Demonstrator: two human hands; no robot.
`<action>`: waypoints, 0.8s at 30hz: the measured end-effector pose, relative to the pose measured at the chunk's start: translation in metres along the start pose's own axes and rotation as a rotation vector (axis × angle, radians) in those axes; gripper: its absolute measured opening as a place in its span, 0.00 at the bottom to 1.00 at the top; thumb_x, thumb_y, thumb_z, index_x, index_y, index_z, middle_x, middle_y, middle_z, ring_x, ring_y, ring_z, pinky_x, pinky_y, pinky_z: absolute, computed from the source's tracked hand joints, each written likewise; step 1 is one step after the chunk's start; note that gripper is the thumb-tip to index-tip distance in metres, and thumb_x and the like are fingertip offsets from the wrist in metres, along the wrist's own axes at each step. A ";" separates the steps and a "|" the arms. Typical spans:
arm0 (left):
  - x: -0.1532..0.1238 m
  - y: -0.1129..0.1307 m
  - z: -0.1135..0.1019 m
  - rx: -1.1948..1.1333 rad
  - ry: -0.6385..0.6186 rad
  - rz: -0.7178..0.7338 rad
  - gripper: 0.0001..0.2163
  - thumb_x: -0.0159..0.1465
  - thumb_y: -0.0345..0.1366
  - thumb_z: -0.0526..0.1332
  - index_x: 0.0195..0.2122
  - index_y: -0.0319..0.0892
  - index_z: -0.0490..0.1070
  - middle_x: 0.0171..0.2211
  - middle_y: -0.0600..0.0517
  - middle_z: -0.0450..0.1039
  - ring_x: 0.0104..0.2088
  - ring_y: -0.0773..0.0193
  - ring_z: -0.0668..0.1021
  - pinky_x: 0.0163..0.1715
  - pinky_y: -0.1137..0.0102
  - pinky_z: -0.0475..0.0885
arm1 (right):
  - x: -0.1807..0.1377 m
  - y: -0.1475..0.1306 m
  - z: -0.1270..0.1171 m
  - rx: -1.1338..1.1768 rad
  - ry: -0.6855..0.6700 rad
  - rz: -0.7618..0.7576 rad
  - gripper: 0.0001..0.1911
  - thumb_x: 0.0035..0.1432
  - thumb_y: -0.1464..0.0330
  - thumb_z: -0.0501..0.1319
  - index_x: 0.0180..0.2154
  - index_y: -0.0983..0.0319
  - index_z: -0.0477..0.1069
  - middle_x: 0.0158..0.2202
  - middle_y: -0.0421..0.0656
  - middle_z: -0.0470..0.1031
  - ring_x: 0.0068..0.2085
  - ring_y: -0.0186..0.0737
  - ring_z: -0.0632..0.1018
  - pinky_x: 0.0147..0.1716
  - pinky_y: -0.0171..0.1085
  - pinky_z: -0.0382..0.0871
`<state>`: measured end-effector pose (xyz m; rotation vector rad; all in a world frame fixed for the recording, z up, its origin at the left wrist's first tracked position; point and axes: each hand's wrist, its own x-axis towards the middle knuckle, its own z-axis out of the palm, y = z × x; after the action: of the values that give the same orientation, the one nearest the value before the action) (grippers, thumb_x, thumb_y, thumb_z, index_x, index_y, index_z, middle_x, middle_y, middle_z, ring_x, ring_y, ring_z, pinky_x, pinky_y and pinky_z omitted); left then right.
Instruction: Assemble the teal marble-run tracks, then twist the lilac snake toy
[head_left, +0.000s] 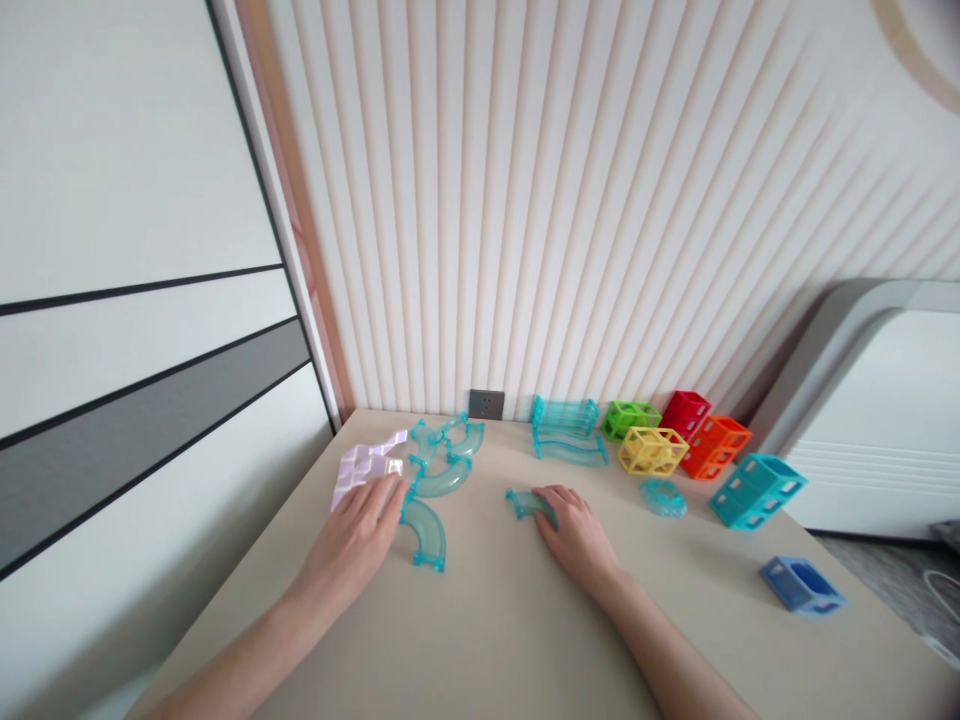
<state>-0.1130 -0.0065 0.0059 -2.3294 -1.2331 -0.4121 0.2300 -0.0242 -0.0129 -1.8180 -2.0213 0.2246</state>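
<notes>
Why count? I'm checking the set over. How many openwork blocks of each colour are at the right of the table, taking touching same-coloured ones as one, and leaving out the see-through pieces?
Green block: 1
Yellow block: 1
Red block: 1
Orange block: 1
Turquoise block: 1
Blue block: 1
Total: 6

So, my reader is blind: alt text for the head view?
A person's right hand covers part of a translucent teal piece; the left hand is near a lilac item and curved teal pieces. Colorful hollow blocks sit farther right.
</notes>
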 end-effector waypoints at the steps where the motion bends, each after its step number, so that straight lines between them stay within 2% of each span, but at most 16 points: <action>1: 0.002 0.007 0.001 -0.011 -0.046 0.024 0.20 0.65 0.23 0.53 0.56 0.40 0.69 0.53 0.41 0.72 0.51 0.51 0.75 0.52 0.57 0.71 | 0.000 0.000 0.000 0.002 0.002 0.002 0.18 0.61 0.69 0.55 0.51 0.60 0.73 0.50 0.48 0.76 0.53 0.46 0.74 0.55 0.42 0.63; 4: 0.004 0.028 0.009 0.020 -0.187 0.019 0.18 0.62 0.22 0.54 0.51 0.40 0.74 0.50 0.42 0.74 0.45 0.51 0.77 0.45 0.56 0.74 | 0.000 0.000 0.000 0.010 0.003 0.019 0.18 0.60 0.69 0.56 0.51 0.60 0.73 0.51 0.48 0.76 0.53 0.46 0.74 0.55 0.41 0.63; 6: 0.004 0.040 0.014 0.022 -0.229 0.032 0.19 0.61 0.20 0.54 0.51 0.40 0.74 0.49 0.42 0.74 0.44 0.51 0.77 0.44 0.57 0.75 | 0.000 0.000 0.000 0.017 0.007 0.027 0.18 0.59 0.69 0.57 0.51 0.59 0.73 0.50 0.48 0.76 0.53 0.46 0.74 0.55 0.41 0.63; 11: 0.015 0.071 0.021 -0.144 -0.218 0.072 0.25 0.58 0.15 0.50 0.52 0.40 0.72 0.44 0.43 0.74 0.42 0.53 0.78 0.42 0.59 0.76 | 0.000 0.000 -0.001 0.029 0.050 0.025 0.17 0.59 0.69 0.58 0.50 0.57 0.73 0.49 0.48 0.76 0.51 0.49 0.75 0.54 0.45 0.65; 14: 0.031 0.086 0.024 -0.353 -0.191 0.093 0.21 0.60 0.18 0.52 0.51 0.43 0.71 0.46 0.44 0.73 0.45 0.53 0.78 0.45 0.60 0.76 | 0.000 0.002 -0.002 0.064 0.083 0.019 0.17 0.60 0.68 0.57 0.50 0.58 0.73 0.49 0.48 0.76 0.51 0.48 0.76 0.53 0.45 0.67; 17: 0.041 0.092 0.028 -0.539 -0.163 0.071 0.16 0.65 0.27 0.55 0.54 0.44 0.69 0.50 0.44 0.72 0.48 0.53 0.78 0.48 0.60 0.75 | 0.001 0.004 -0.005 0.106 0.116 0.026 0.16 0.61 0.67 0.56 0.50 0.58 0.73 0.49 0.48 0.76 0.49 0.47 0.77 0.52 0.43 0.69; 21: 0.039 0.084 0.036 -0.623 -0.182 -0.037 0.21 0.64 0.34 0.58 0.59 0.45 0.64 0.55 0.43 0.69 0.51 0.52 0.77 0.51 0.60 0.74 | 0.000 0.002 -0.008 0.157 0.182 -0.011 0.15 0.63 0.65 0.56 0.50 0.58 0.73 0.49 0.46 0.75 0.48 0.45 0.77 0.51 0.42 0.70; 24: 0.035 0.077 0.041 -0.689 -0.182 -0.088 0.22 0.62 0.35 0.61 0.59 0.45 0.65 0.55 0.44 0.70 0.53 0.52 0.76 0.54 0.59 0.72 | -0.002 -0.005 -0.005 0.180 0.221 -0.079 0.15 0.64 0.63 0.57 0.50 0.57 0.73 0.49 0.45 0.75 0.49 0.44 0.77 0.51 0.41 0.71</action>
<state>-0.0273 0.0024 -0.0328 -2.9417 -1.4487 -0.7673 0.2278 -0.0277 -0.0068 -1.5757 -1.8518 0.1684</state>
